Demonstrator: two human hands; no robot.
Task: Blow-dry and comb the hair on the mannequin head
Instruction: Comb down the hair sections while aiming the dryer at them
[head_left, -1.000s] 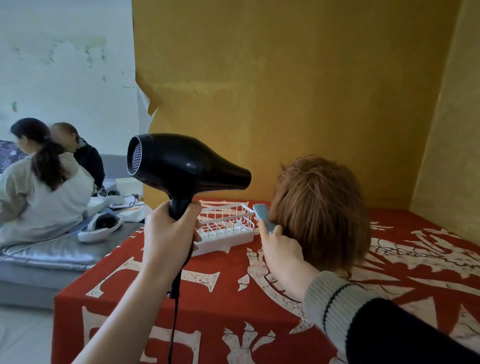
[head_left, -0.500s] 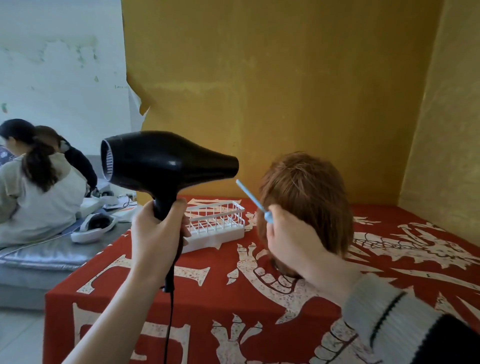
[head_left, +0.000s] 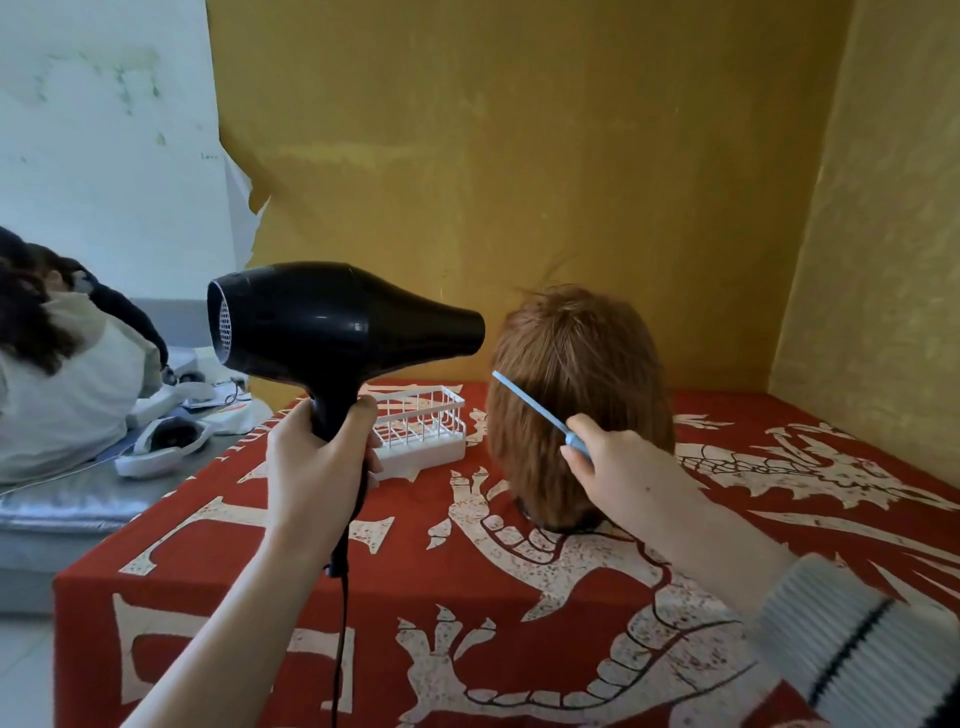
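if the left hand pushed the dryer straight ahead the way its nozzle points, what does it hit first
Most likely the mannequin head's hair: the hair dryer in the left hand aims right at its upper left side, across a small gap. Depth is hard to judge.

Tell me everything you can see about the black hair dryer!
The dryer is shiny black, plastic by the look of it, with a fat round body and a narrower nozzle pointing right at the wig, close to the hair but not touching it. The back end has a pale mesh grille. Its handle points down, and the left hand grips it. A black cord hangs from the handle's bottom. It is held up in the air above the red cloth.
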